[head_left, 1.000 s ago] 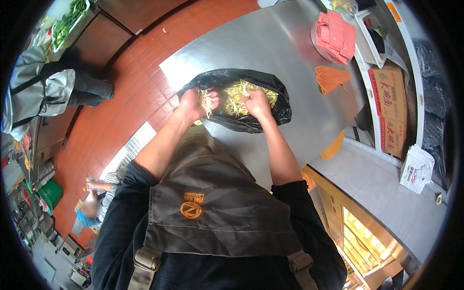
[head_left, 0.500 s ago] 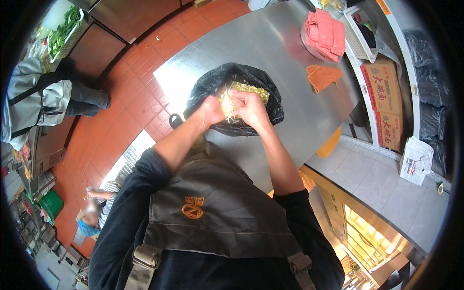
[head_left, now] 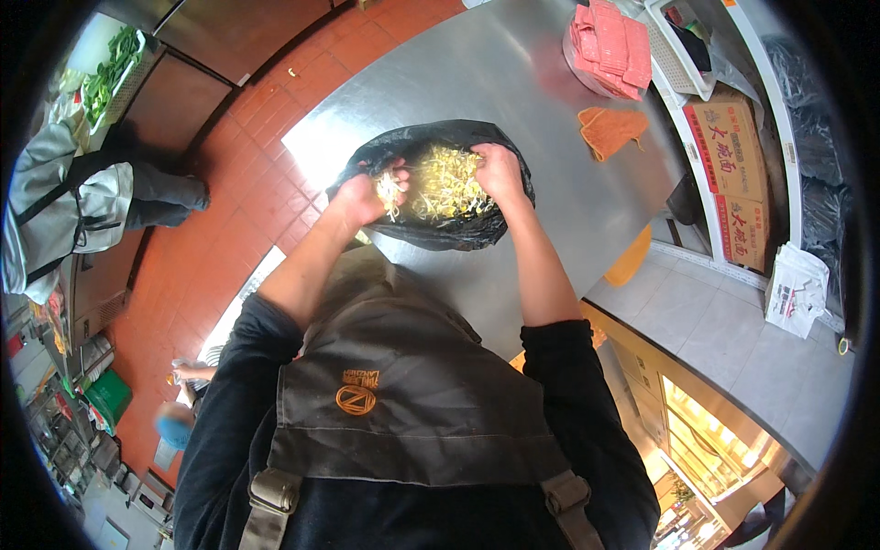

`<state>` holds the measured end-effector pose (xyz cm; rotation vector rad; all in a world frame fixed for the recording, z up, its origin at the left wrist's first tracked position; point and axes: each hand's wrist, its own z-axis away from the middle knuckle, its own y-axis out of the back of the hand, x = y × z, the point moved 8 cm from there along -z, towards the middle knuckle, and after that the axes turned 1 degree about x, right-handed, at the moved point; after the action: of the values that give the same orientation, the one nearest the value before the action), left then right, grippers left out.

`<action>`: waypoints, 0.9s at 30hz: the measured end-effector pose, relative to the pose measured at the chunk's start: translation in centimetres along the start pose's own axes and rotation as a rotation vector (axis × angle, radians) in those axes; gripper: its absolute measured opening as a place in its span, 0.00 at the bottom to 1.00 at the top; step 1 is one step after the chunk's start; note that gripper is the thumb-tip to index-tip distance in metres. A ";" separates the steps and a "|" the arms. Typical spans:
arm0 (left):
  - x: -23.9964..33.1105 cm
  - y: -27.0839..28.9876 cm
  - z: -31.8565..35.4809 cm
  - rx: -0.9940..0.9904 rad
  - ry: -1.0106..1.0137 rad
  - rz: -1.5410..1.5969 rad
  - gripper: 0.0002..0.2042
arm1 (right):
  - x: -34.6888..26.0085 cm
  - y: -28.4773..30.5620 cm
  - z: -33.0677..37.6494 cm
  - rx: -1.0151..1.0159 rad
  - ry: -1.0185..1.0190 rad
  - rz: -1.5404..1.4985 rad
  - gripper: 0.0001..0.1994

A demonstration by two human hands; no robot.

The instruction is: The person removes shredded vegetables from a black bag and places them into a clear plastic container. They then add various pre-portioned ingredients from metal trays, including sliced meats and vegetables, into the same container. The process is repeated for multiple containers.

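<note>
A black plastic bag (head_left: 458, 236) lies wide-mouthed on the steel table, with a heap of yellow-headed bean sprouts (head_left: 447, 183) inside. My left hand (head_left: 364, 196) is at the bag's left side, its fingers curled round a small bunch of white sprouts. At the opposite side, my right hand (head_left: 500, 172) has its fingers bent over the bag's rim, close against the heap. Its fingertips are partly hidden, but they appear to grip the plastic.
Pink folded cloths (head_left: 612, 50) fill a tub at the table's far right, with an orange cloth (head_left: 611, 131) nearer. Cardboard boxes (head_left: 729, 174) stand on a shelf to the right. One person (head_left: 78, 202) stands at left; another (head_left: 174, 423) is at lower left.
My hands have parted from above the sprouts, the left moving left with a bunch and the right moving to the bag's right rim. The bag's mouth is spread wider, exposing more sprouts.
</note>
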<state>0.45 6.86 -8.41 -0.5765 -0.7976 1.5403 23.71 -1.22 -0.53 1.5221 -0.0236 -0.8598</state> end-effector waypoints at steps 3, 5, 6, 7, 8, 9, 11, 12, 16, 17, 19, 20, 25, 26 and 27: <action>2.2 -0.1 0.1 0.039 -0.026 -0.017 0.23 | -2.4 -2.4 -0.7 -0.260 -0.033 -0.007 0.17; 3.8 -0.7 0.0 0.003 -0.058 -0.002 0.21 | -4.7 -3.0 -0.5 -0.275 0.017 0.095 0.17; 4.4 -0.6 0.0 0.033 -0.069 0.055 0.19 | -5.4 -3.6 -0.4 -0.313 0.007 0.154 0.17; 5.2 -0.8 0.0 0.009 -0.085 0.040 0.18 | -6.3 -4.1 -0.2 -0.322 0.022 0.178 0.17; 5.6 -1.1 -0.1 -0.001 -0.060 0.037 0.18 | -7.8 -3.9 0.2 -0.186 0.093 0.175 0.14; 6.0 -1.4 -0.1 -0.020 -0.042 0.040 0.19 | -8.8 -4.6 0.2 -0.187 0.137 0.182 0.13; 5.8 -1.1 0.4 0.031 -0.028 0.027 0.19 | -10.0 -6.3 0.8 -0.202 0.201 0.204 0.12; 5.7 -0.8 0.5 0.092 -0.019 0.024 0.20 | -10.3 -7.4 1.1 -0.250 0.214 0.200 0.10; 4.8 -1.5 1.9 0.097 -0.002 -0.037 0.24 | -10.2 -9.2 0.6 -0.188 0.192 0.273 0.10; 4.8 -1.9 2.2 0.081 -0.014 -0.037 0.25 | -9.9 -9.3 0.2 -0.199 0.211 0.294 0.10; 4.6 -2.2 3.0 0.046 -0.027 -0.025 0.28 | -8.4 -8.3 0.0 -0.166 0.187 0.234 0.07; 4.6 -2.1 3.2 0.059 -0.009 -0.029 0.31 | -7.3 -7.4 -0.4 -0.145 0.116 0.145 0.06; 3.1 -1.8 3.5 0.060 0.087 -0.042 0.27 | -3.2 -4.1 -0.7 -0.104 -0.045 -0.093 0.11; 2.6 -2.0 3.5 0.025 0.116 -0.038 0.26 | -3.3 -4.4 -0.7 -0.155 -0.049 -0.215 0.12; 2.3 -2.1 3.3 0.018 0.139 -0.042 0.25 | -3.5 -4.9 -0.7 -0.211 -0.074 -0.329 0.12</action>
<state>-1.01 8.65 -4.53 -0.6419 -0.6851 1.4511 19.26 1.93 -3.08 1.3135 0.2632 -1.1424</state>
